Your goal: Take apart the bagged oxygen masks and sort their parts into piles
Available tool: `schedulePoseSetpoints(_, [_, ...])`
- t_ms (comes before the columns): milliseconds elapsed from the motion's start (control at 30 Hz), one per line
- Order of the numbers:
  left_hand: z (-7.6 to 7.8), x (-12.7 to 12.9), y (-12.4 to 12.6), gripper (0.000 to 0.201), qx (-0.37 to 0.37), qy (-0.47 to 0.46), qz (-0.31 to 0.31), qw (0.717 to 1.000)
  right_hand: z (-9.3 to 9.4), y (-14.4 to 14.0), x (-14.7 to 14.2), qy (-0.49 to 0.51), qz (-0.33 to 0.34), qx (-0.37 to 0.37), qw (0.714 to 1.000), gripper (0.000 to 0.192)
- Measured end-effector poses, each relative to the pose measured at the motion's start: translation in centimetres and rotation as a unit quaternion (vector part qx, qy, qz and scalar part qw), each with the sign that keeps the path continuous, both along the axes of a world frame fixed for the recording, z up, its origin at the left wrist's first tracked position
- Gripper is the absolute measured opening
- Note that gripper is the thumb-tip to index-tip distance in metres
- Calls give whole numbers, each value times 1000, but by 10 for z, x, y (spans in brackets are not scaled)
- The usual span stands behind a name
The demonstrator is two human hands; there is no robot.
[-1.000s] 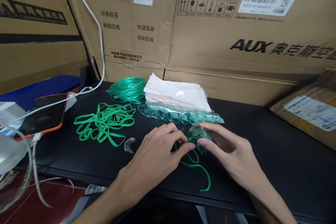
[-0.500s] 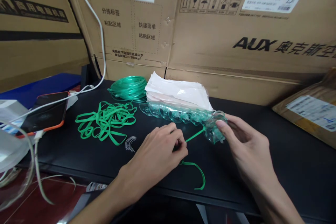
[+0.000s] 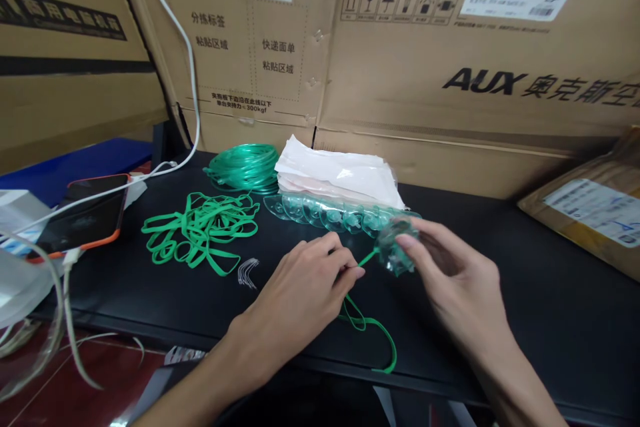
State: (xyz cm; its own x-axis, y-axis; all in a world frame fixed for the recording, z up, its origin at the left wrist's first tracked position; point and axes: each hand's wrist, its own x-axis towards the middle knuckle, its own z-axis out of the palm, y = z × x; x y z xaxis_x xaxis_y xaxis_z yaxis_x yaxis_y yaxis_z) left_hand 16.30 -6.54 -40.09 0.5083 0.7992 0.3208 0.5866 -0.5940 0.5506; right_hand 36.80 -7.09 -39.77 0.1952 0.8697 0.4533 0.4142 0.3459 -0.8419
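Note:
My right hand is closed round a clear green oxygen mask, its thumb on the near side; the mask is blurred. A green elastic strap runs from the mask to my left hand, which pinches it between thumb and fingers. The loose end of that strap curls below my left hand on the black table. Behind my hands lies a row of nested clear green masks. To the left sit a tangled heap of green elastic straps and several thin silvery strips.
A coil of green tubing and a stack of white packets stand in front of large cardboard boxes. A phone with white cables lies at the left. A taped parcel sits at the right.
My right hand has moved left and slightly down with the mask, shortening the strap between my hands. The strap's loose end now forms a wider loop under my left hand.

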Motion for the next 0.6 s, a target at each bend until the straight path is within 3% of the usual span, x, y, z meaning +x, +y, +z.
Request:
schedulePoseSetpoints(67, [1,-1,0,24,-10,8,-3,1000,0,3,1,17,-86,49,995,24])
schedulePoseSetpoints(133, [4,-4,-1,24,-22,9,-10,1000,1,4,1,26,-127,81,988,25])
schedulePoseSetpoints(267, [12,-15,-7,37,-43,15,-21,999,1,3,-3,19,-83,81,993,21])
schedulePoseSetpoints(367, [16,-23,-14,75,-69,47,-63,995,0,2,-5,14,-63,76,995,19])
schedulePoseSetpoints(433, [15,-25,-17,90,-75,74,-107,989,-2,3,-3,12,-65,81,995,20])
schedulePoseSetpoints(500, [12,-23,-18,73,-72,86,-152,982,-3,4,-1,8,-61,84,995,21])
schedulePoseSetpoints(600, [6,-12,-15,23,-78,69,-202,974,-4,4,3,-10,-53,78,995,23])
